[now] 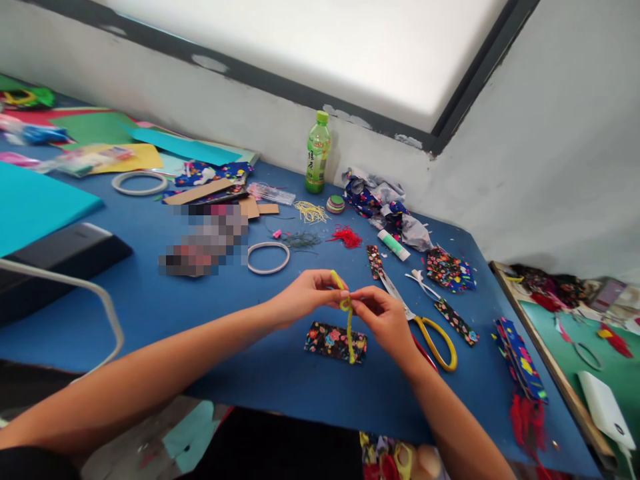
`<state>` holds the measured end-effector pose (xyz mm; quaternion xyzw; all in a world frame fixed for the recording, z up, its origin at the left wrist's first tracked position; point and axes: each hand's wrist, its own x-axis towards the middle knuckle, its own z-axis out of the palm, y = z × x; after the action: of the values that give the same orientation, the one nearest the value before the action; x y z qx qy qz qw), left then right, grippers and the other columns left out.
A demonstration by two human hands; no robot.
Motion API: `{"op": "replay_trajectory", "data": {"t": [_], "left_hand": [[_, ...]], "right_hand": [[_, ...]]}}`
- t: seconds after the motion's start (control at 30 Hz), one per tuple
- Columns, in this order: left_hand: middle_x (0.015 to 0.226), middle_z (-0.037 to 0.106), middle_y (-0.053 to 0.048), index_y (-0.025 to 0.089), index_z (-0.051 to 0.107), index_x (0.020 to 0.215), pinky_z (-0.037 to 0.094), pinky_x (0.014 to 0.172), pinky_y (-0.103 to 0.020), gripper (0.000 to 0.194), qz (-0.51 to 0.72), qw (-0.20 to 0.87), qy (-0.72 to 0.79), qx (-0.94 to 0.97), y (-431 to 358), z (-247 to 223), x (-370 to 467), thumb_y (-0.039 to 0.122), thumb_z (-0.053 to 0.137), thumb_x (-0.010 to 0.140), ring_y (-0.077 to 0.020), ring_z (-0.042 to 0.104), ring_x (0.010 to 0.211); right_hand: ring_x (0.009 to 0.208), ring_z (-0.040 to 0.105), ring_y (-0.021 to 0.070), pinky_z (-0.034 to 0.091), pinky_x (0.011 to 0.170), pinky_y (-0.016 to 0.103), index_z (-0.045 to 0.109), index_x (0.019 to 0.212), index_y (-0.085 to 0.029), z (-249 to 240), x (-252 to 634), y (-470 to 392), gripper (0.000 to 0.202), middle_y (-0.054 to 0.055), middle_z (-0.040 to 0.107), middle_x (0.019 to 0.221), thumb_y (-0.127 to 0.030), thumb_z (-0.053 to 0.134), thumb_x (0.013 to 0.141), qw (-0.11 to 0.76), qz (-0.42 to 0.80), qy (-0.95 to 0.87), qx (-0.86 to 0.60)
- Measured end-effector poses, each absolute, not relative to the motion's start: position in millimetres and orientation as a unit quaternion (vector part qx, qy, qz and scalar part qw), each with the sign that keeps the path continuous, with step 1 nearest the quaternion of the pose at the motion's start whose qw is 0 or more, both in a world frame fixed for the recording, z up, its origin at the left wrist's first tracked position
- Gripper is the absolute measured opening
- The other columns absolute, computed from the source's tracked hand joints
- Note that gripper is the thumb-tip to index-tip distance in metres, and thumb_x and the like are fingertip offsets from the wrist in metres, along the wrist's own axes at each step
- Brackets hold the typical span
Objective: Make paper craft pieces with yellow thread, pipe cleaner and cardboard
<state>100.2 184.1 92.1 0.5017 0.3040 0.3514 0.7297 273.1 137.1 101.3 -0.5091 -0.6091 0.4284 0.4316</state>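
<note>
Both left hand (316, 294) and right hand (386, 318) pinch a looped yellow pipe cleaner (350, 333) over flowered cloth (325, 339), blue bench (290, 377) showing to its front edge; scissors (409, 312) just right; the back-edge bottle (315, 175), lettering too small to read.

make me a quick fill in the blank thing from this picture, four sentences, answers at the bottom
1. The left hand and right hand hold a yellow strand, and the scissors lie nearer the ____ hand.
2. One scissors handle is yellow and the other is ____.
3. The tabletop under the hands is coloured ____.
4. The bottle beside the wall has a cap coloured ____.

Missing words: right; red; blue; green
</note>
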Motion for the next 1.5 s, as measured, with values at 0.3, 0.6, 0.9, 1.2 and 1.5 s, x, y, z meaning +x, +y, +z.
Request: {"op": "replay_trajectory", "data": {"t": [0.3, 0.6, 0.9, 1.2, 1.5], "left_hand": [[0.07, 0.069, -0.002, 0.012, 0.063, 0.073, 0.053, 0.074, -0.029, 0.026, 0.372, 0.721, 0.322, 0.488, 181.4, 94.1, 102.4, 0.03, 0.079, 0.064, -0.0131, 0.066, 0.07], [0.07, 0.066, -0.001, 0.012, 0.063, 0.074, 0.053, 0.07, -0.028, 0.028, 0.386, 0.681, 0.315, 0.537, 179.2, 93.3, 102.7, 0.036, 0.076, 0.066, -0.013, 0.063, 0.068], [0.072, 0.066, -0.001, 0.013, 0.064, 0.079, 0.05, 0.06, -0.023, 0.027, 0.369, 0.682, 0.337, 0.534, 183.2, 94.1, 101.0, 0.034, 0.074, 0.066, -0.0123, 0.062, 0.067], [0.067, 0.06, 0.002, 0.013, 0.061, 0.085, 0.045, 0.056, -0.021, 0.025, 0.363, 0.664, 0.334, 0.562, 186.0, 92.0, 99.2, 0.034, 0.068, 0.073, -0.0074, 0.053, 0.056], [0.057, 0.053, 0.008, 0.012, 0.043, 0.122, 0.044, 0.05, -0.019, 0.056, 0.421, 0.641, 0.397, 0.504, 188.3, 102.2, 96.5, 0.028, 0.065, 0.073, -0.0067, 0.047, 0.047]], "right_hand": [[0.065, 0.063, 0.0153, 0.05, 0.063, 0.028, 0.065, 0.08, -0.02, 98.9, 274.2, 139.6, 0.019, 0.0, 0.066, 0.07, -0.037, 0.068, 0.073, 0.425, 0.461, -0.575, -0.526], [0.059, 0.055, 0.0126, 0.045, 0.058, 0.026, 0.058, 0.072, -0.021, 101.3, 268.2, 136.8, 0.017, -0.002, 0.058, 0.065, -0.032, 0.069, 0.066, 0.444, 0.468, -0.553, -0.527], [0.062, 0.055, 0.0128, 0.045, 0.06, 0.026, 0.058, 0.075, -0.021, 96.2, 270.9, 136.7, 0.019, -0.002, 0.058, 0.068, -0.035, 0.068, 0.071, 0.447, 0.467, -0.566, -0.512], [0.06, 0.057, 0.0126, 0.047, 0.059, 0.026, 0.058, 0.078, -0.02, 96.0, 270.3, 136.6, 0.019, -0.002, 0.06, 0.066, -0.036, 0.067, 0.074, 0.446, 0.457, -0.564, -0.524], [0.06, 0.056, 0.0115, 0.046, 0.058, 0.024, 0.058, 0.076, -0.02, 99.3, 275.3, 138.1, 0.014, -0.002, 0.06, 0.066, -0.031, 0.066, 0.075, 0.491, 0.408, -0.57, -0.517]]}}
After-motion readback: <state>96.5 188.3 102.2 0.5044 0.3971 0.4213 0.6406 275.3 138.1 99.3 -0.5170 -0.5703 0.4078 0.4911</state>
